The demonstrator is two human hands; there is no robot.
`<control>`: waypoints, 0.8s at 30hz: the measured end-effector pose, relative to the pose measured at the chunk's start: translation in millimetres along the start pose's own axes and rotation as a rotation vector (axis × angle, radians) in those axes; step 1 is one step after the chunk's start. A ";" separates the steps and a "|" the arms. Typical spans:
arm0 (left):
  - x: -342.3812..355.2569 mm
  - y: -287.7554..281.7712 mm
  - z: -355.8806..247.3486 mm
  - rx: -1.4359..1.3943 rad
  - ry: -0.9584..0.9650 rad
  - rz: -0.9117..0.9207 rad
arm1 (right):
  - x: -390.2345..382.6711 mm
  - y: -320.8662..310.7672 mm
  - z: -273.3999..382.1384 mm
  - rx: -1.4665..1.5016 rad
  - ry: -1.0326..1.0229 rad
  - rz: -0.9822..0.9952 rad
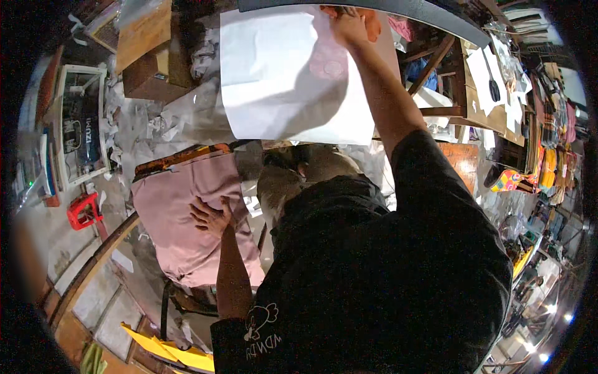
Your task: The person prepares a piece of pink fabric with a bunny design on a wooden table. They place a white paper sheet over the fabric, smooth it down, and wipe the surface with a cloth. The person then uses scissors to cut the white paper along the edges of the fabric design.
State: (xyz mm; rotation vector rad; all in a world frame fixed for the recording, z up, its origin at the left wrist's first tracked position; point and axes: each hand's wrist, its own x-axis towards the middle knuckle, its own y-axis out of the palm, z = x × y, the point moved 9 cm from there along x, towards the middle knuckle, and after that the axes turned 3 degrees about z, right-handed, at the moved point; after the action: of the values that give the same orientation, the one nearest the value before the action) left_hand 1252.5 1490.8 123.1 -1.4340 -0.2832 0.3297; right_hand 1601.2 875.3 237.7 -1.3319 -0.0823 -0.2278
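Note:
My left hand [210, 217] lies flat with its fingers spread on a stack of pink cloth or soft sheet material [177, 234] to my left. My right hand [350, 26] reaches to the far end of a large white sheet [274, 75]. Its fingers curl around something dark, too small and partly hidden to name. An orange piece [372, 26] is right beside that hand. Under my right arm, a pinkish patch with a faint round mark [329, 65] shows on the white sheet, and my arm's shadow falls across it.
A dark curved bar [374, 14] crosses above the sheet's far edge. A cardboard box [156, 71] stands at the far left, with paper scraps [159, 121] on the floor. A red clamp-like frame [85, 210] lies left. A wooden table [492, 118] stands right.

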 end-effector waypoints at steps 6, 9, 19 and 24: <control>-1.8 -1.0 -0.5 -0.006 -0.015 0.038 | -100.6 11.0 109.5 0.188 -0.355 0.037; -8.2 8.4 7.4 0.055 -0.021 0.064 | -133.3 -15.9 95.5 0.196 -0.364 0.084; -4.9 1.6 5.3 0.019 0.006 -0.036 | -207.1 -33.8 128.9 0.305 -0.459 0.210; -5.7 -13.0 -6.0 -0.002 -0.004 -0.015 | -179.8 -21.0 42.0 0.031 -0.070 0.008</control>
State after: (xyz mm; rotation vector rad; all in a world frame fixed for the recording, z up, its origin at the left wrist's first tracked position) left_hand 1250.2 1481.7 135.3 -1.4329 -0.2974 0.3200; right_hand 1424.4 932.6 233.6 -1.3087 -0.1388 -0.1723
